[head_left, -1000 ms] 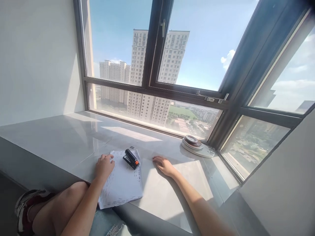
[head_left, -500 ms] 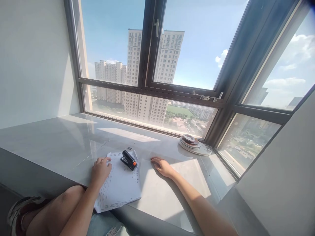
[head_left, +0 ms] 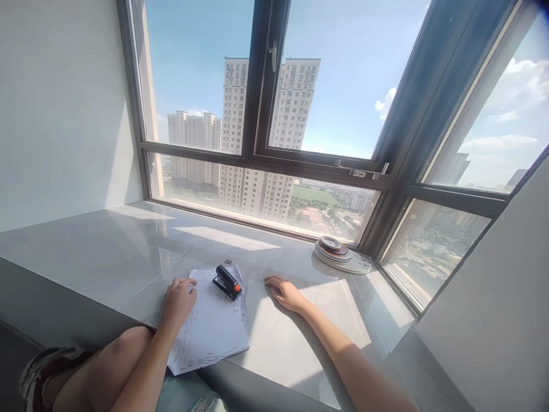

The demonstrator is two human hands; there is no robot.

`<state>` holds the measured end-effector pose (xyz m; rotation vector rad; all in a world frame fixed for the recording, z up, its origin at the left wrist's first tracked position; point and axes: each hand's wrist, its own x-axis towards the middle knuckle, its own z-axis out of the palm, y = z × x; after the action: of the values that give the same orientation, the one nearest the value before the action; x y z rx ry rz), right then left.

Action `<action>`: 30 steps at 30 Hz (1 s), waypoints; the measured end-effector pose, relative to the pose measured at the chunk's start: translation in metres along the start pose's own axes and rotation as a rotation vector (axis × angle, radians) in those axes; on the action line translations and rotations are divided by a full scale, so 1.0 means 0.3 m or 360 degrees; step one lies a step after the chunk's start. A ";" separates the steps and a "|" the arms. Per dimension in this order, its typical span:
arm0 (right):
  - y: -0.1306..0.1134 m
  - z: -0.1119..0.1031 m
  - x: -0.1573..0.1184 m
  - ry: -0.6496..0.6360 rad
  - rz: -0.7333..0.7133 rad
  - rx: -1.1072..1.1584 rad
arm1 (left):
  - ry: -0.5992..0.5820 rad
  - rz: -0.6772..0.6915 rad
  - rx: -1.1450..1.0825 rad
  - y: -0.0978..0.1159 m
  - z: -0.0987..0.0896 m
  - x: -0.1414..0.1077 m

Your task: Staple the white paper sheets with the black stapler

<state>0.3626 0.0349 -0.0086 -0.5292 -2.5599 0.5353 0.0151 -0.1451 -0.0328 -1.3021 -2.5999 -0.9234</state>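
A stack of white paper lies on the sill in front of me, its lower edge reaching the sill's front edge. Rows of short dark marks, resembling staples, run along its left and bottom margins. Across the top right part of the paper sits a black stapler with an orange patch. My left hand rests at the paper's upper left edge, fingers loosely bent and apart, gripping nothing. To the right of the paper, my right hand lies on the bare sill with its fingers extended and nothing in them.
Small dark staple strips lie just beyond the paper. A pile of round plates or discs stands in the far right corner by the window frame. The pale tiled sill ends at a front edge above my legs.
The whole view has shifted slightly down and to the right. Both hands, the paper and the stapler keep their places relative to one another.
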 end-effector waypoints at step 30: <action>-0.144 -0.008 -0.015 -0.0156 -0.0483 -0.0152 | -0.0394 0.0472 -0.0064 0.059 -0.052 -0.025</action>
<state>0.3559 -0.0033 0.0115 -0.1421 -2.7017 0.3400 0.0303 -0.1509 -0.0143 -1.8565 -2.4636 -0.8123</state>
